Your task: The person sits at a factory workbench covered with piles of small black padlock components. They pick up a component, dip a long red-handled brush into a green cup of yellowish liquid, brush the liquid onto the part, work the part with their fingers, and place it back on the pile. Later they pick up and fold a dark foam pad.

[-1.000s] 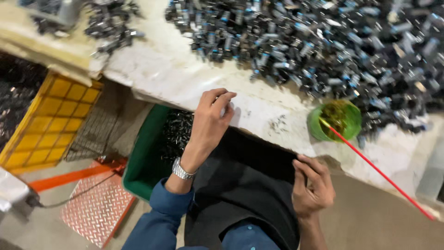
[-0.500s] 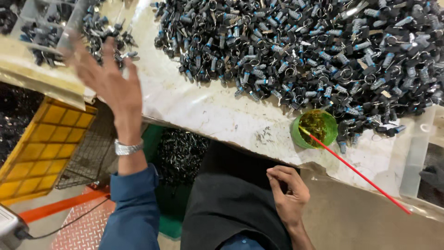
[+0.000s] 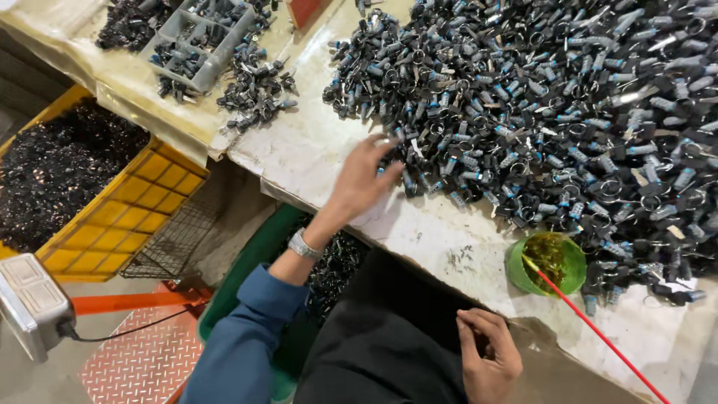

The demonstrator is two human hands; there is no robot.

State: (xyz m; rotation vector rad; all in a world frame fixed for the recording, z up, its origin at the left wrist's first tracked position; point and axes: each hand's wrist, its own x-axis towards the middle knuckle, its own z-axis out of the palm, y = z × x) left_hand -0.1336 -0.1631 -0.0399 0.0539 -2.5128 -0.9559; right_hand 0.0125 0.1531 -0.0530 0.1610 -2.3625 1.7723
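The left hand (image 3: 364,179), out over the grey tray half a second ago, now spreads open-fingered onto the parts heap (image 3: 553,112) (near edge); right hand (image 3: 490,355), loosely curled and empty, rests below the green cup (image 3: 516,265).

Premises were a small-parts assembly workshop: a stained workbench (image 3: 314,150) carried a heap of metal parts (image 3: 568,112), with a compartmented sorting tray (image 3: 196,37) and yellow crate (image 3: 112,232) alongside.
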